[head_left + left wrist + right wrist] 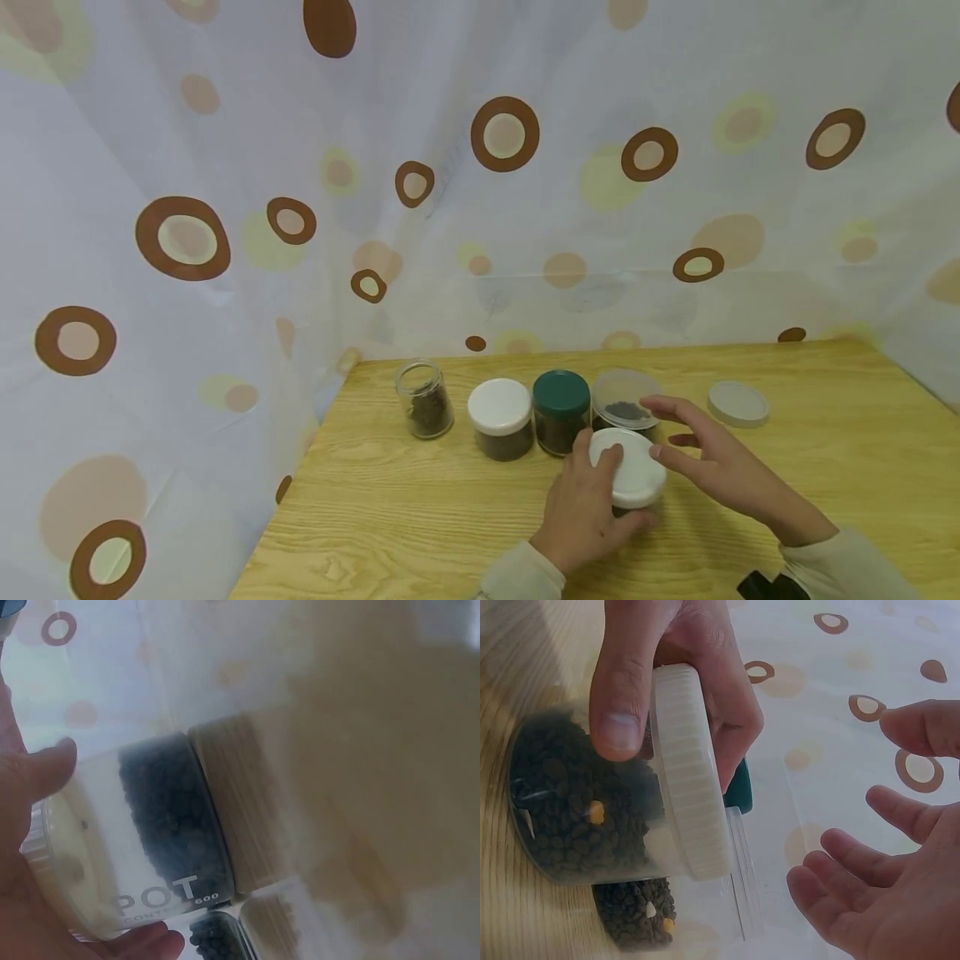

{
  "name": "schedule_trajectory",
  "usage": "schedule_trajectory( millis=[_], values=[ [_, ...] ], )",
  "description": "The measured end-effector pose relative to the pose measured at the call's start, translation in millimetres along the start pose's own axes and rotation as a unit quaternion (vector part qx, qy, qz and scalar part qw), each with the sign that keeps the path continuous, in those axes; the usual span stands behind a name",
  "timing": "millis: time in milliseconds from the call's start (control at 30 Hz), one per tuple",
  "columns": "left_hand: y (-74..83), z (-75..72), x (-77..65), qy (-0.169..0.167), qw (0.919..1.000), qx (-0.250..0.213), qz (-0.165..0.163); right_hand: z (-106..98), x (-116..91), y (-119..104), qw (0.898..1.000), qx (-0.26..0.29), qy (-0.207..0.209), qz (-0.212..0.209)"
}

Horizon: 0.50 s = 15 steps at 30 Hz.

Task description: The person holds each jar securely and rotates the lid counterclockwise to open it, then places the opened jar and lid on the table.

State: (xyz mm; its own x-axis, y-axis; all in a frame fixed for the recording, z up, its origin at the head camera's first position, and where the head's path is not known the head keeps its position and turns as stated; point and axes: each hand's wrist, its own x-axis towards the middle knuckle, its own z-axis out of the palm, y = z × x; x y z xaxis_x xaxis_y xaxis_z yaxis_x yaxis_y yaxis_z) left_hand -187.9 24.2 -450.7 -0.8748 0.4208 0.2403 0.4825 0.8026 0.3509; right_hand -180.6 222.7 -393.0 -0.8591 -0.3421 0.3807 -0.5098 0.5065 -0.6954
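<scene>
My left hand (588, 508) grips a clear jar with a white ribbed lid (633, 471) that stands on the wooden table. Dark pellets with a few orange bits fill much of this jar (577, 795), and the left wrist view shows "POT" lettering on its wall (154, 900). In the right wrist view the left thumb lies along the jar's side while other fingers reach round the lid. Close by on the right, my right hand (727, 471) holds nothing, its fingers loosely spread and its thumb near the lid's edge.
Behind the gripped jar stands an uncovered clear jar (628, 387) with dark contents. Left of it are a green-lidded jar (562, 396), a white-lidded jar (501, 408) and an uncovered glass jar (427, 408). A loose white lid (738, 404) lies at the right. A patterned curtain (555, 225) hangs behind.
</scene>
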Motion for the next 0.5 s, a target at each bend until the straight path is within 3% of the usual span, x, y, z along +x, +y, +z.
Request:
schedule_trajectory(
  millis=[500],
  values=[
    [-4.3,-1.8,2.9,-0.037,0.9985,-0.038,-0.012,-3.1,-5.8,4.9,1.000,-0.005,-0.009,0.007]
  ],
)
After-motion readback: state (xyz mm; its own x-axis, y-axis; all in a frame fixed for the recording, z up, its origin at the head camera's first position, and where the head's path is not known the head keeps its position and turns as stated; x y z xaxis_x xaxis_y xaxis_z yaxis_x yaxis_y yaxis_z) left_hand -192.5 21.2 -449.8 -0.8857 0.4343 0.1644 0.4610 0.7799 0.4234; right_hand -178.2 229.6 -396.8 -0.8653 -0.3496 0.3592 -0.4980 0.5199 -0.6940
